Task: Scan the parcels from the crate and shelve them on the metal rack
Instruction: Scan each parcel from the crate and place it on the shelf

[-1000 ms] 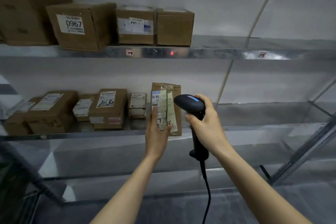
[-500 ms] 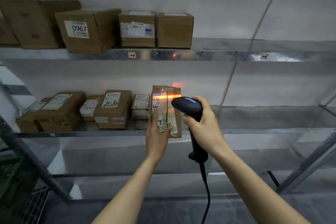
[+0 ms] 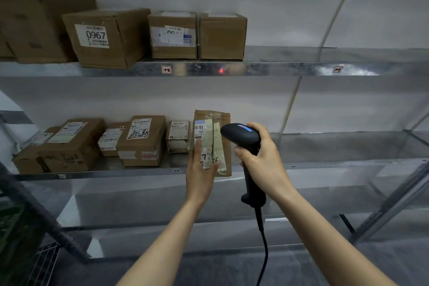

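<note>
A flat brown parcel [image 3: 217, 127] with a white label stands upright in front of the metal rack's middle shelf [image 3: 325, 165]. My left hand [image 3: 200, 169] holds it from the lower left, fingers flat on its face and thumb across the label. My right hand [image 3: 260, 158] grips a black corded barcode scanner [image 3: 239, 133], whose head points at the parcel's label from the right. A small red dot shows on the upper shelf's edge [image 3: 221, 70].
Several cardboard boxes [image 3: 141, 139] lie on the middle shelf left of the parcel. Bigger boxes, one marked 0967 [image 3: 104, 37], stand on the upper shelf. The right stretch of both shelves [image 3: 348, 144] is bare. A dark crate [image 3: 16, 227] and wire grid sit at lower left.
The red scan line that lay across the parcel's label half a second ago is gone. Both hands and the parcel have hardly shifted.
</note>
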Demonstrator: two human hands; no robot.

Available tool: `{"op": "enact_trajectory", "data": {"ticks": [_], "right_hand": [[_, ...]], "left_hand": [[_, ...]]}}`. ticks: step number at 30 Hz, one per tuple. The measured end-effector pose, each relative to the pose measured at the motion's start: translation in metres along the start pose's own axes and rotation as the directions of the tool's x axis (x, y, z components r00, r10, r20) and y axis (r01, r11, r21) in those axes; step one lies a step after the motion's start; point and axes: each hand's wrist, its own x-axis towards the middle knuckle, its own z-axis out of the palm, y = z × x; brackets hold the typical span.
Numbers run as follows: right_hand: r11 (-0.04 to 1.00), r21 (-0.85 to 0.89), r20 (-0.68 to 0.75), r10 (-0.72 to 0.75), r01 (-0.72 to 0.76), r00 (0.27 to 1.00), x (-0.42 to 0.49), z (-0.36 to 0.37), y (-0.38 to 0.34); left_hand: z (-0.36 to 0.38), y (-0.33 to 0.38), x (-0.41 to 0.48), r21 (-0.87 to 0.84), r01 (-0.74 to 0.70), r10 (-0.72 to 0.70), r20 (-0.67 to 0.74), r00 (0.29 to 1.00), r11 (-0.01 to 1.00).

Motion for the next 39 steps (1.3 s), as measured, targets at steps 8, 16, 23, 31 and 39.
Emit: {"op": "enact_trajectory", "data": {"ticks": [8, 16, 23, 31, 39], "right_hand": [[0.999, -0.013, -0.05, 0.038, -0.039, 0.998, 0.019, -0.006, 0.015], [0.996, -0.02, -0.046, 0.085, -0.086, 0.995, 0.052, -0.002, 0.038], [0.991, -0.025, -0.034, 0.128, -0.129, 0.991, 0.07, 0.007, 0.057], [0.988, -0.041, -0.037, 0.149, -0.151, 0.988, 0.082, 0.013, 0.067], [0.985, -0.061, -0.045, 0.16, -0.163, 0.986, 0.091, 0.02, 0.074]], "left_hand": [[0.011, -0.015, 0.025, -0.068, 0.065, -0.062, 0.057, 0.996, 0.996], [0.021, -0.044, 0.065, -0.126, 0.174, -0.163, 0.09, 0.982, 0.977], [0.028, -0.075, 0.082, -0.137, 0.238, -0.223, 0.116, 0.968, 0.962], [0.033, -0.088, 0.105, -0.061, 0.296, -0.284, 0.156, 0.946, 0.953], [0.036, -0.092, 0.135, 0.05, 0.389, -0.391, 0.189, 0.901, 0.92]]}}
